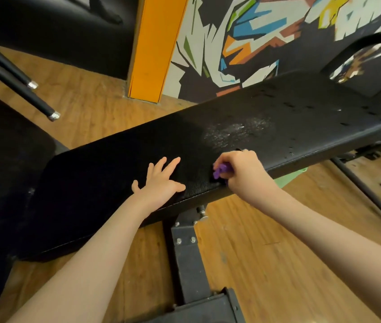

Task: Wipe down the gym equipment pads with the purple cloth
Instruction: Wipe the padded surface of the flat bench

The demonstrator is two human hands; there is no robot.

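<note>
Where the hands are: both on the black bench (119,169) pad.
Left hand (159,180): flat, fingers spread apart, resting on the pad.
Right hand (243,171): curled tight around the purple cloth (221,170).
Purple cloth: bunched up, touching the pad's near edge.
Pad: white wet patch (236,130) just past the right hand.
</note>
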